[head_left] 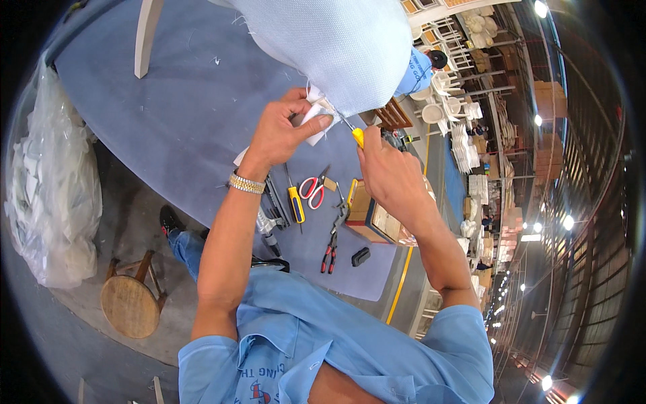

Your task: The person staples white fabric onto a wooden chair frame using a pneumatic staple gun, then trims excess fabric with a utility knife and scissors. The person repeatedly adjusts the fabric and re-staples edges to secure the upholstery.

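A chair seat covered in pale blue-white woven fabric (330, 47) lies on the blue-grey covered table (168, 135), its frayed edge toward me. My left hand (289, 128), a gold watch on its wrist, pinches a folded white strip of cloth (313, 121) at the seat's corner. My right hand (393, 172) is closed round the yellow handle of a screwdriver (358, 137). The thin metal shaft points into the corner beside my left fingertips. Its tip is hidden in the cloth.
On the table near me lie a second yellow screwdriver (296, 205), red-handled scissors (312, 191), red-and-black pliers (329, 253), a black block (361, 256) and a cardboard box (371, 219). A wooden stool (130, 306) stands left; a person in blue (415, 72) is beyond the seat.
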Motion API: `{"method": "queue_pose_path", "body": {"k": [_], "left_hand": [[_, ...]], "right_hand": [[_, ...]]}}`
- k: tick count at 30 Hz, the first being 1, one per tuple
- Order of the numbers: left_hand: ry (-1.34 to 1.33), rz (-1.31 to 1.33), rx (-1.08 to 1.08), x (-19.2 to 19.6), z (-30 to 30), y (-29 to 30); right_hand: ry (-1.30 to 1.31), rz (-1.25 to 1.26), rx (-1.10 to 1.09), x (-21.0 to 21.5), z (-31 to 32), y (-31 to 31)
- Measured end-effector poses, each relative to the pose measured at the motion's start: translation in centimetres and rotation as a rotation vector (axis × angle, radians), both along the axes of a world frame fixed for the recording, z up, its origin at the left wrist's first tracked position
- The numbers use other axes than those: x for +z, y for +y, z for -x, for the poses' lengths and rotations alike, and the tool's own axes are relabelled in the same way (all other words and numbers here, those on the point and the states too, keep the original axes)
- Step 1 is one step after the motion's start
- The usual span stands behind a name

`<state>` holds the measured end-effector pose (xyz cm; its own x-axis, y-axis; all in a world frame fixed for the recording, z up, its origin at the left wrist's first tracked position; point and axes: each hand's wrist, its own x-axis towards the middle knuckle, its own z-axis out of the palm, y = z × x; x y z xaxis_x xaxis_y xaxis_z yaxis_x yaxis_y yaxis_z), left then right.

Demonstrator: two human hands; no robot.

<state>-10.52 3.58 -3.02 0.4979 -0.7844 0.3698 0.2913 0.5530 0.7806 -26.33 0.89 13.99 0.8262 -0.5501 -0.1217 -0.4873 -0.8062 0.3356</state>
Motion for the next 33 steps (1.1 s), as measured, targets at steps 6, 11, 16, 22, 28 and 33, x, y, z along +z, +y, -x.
{"method": "queue_pose_path", "body": {"k": [6, 11, 16, 22, 28, 33], "left_hand": [[0.053, 0.013, -0.013, 0.4, 0.4, 0.2], [-0.090, -0.005, 0.034, 0.4, 0.3, 0.5], [-0.020, -0.015, -0.029, 0.9, 0.0, 0.7], [-0.049, -0.060, -0.054, 0.6, -0.4, 0.5], [-0.038, -0.028, -0.046, 0.4, -0.3, 0.3], [-0.074, -0.057, -0.063, 0.6, -0.5, 0.5]], "right_hand": [[-0.085, 0.004, 0.078, -1.3, 1.0, -1.1], [-0.063, 0.037, 0.108, -2.4, 2.0, -2.5], [-0.063, -0.041, 0.059, -1.6, 1.1, -1.9], [-0.133, -0.112, 0.077, -1.2, 1.4, -1.9], [-0.153, -0.148, 0.075, -1.3, 1.7, -1.7], [-0.187, -0.171, 0.102, -1.5, 2.3, -2.1]]}}
